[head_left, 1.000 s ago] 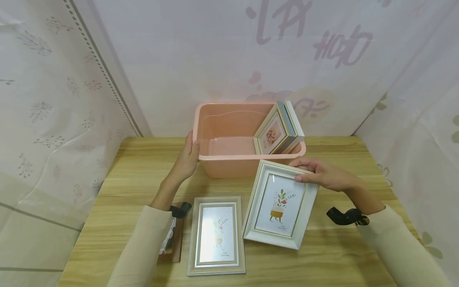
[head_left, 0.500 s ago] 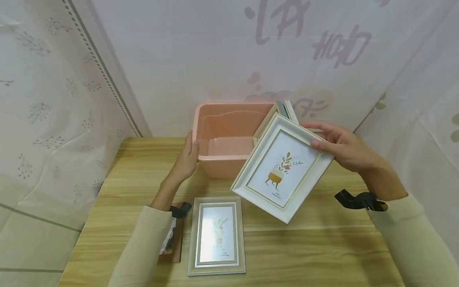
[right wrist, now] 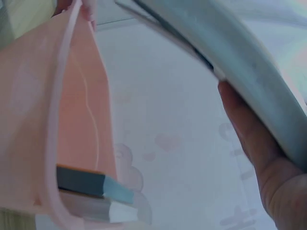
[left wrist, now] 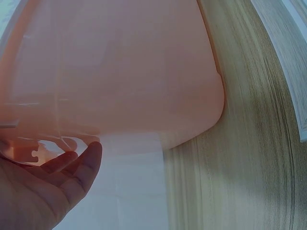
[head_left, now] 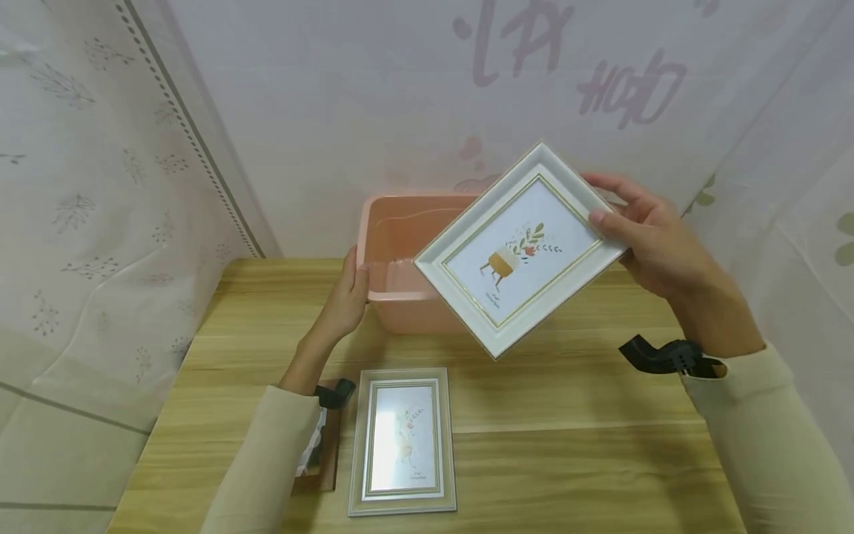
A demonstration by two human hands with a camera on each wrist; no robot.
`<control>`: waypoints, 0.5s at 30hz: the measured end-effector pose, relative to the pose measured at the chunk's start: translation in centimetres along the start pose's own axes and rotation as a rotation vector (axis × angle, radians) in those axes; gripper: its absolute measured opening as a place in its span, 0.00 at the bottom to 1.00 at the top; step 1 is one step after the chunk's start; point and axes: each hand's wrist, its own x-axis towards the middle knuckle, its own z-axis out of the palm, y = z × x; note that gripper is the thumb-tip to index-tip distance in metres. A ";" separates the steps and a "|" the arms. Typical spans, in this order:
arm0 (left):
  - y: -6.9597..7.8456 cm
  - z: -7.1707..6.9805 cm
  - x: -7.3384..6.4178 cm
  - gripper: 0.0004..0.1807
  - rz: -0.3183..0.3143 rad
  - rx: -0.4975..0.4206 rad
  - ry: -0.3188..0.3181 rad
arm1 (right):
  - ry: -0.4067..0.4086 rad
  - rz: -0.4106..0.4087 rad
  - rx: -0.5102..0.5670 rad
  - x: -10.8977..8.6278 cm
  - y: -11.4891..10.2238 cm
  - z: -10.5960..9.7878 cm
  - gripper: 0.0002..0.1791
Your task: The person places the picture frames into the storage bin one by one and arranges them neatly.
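Note:
My right hand (head_left: 667, 237) grips a white picture frame (head_left: 467, 297) by its right edge, thumb on the front and fingers behind. The picture frame is tilted, raised in front of the pink plastic bin (head_left: 416, 315), and hides the bin's right part in the head view. My left hand (head_left: 343, 297) holds the bin's left rim; in the left wrist view its fingers (left wrist: 88, 165) curl at a handle opening there. The right wrist view shows a blue-grey picture frame (right wrist: 81, 182) and a white one (right wrist: 100, 208) standing inside the bin.
A beige-silver picture frame (head_left: 367, 460) lies face up on the wooden table (head_left: 567, 460). Left of it lies a brown picture frame (head_left: 330, 452), partly covered by my left forearm. A printed curtain (head_left: 300, 111) hangs behind the bin.
My right hand has lifted the white picture frame from near the tabletop up in front of the bin, tilting it further. The left hand has stayed at the bin's rim.

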 end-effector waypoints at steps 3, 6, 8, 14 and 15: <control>1.0 0.0 -0.3 0.27 -0.007 -0.003 -0.012 | 0.067 -0.016 0.019 0.5 -0.3 0.3 0.26; 2.2 0.0 -0.7 0.27 0.000 -0.006 -0.027 | 0.123 -0.014 0.001 0.8 -0.6 0.5 0.27; 2.6 0.0 -0.8 0.27 0.006 -0.001 -0.034 | 0.165 -0.004 -0.022 1.0 -0.7 0.7 0.28; 0.4 -0.2 -0.2 0.27 0.010 0.029 -0.024 | 0.269 0.016 0.040 1.8 -0.9 1.2 0.32; 0.1 -0.2 -0.1 0.27 0.015 0.034 -0.022 | 0.278 0.014 0.061 2.0 -0.8 1.3 0.32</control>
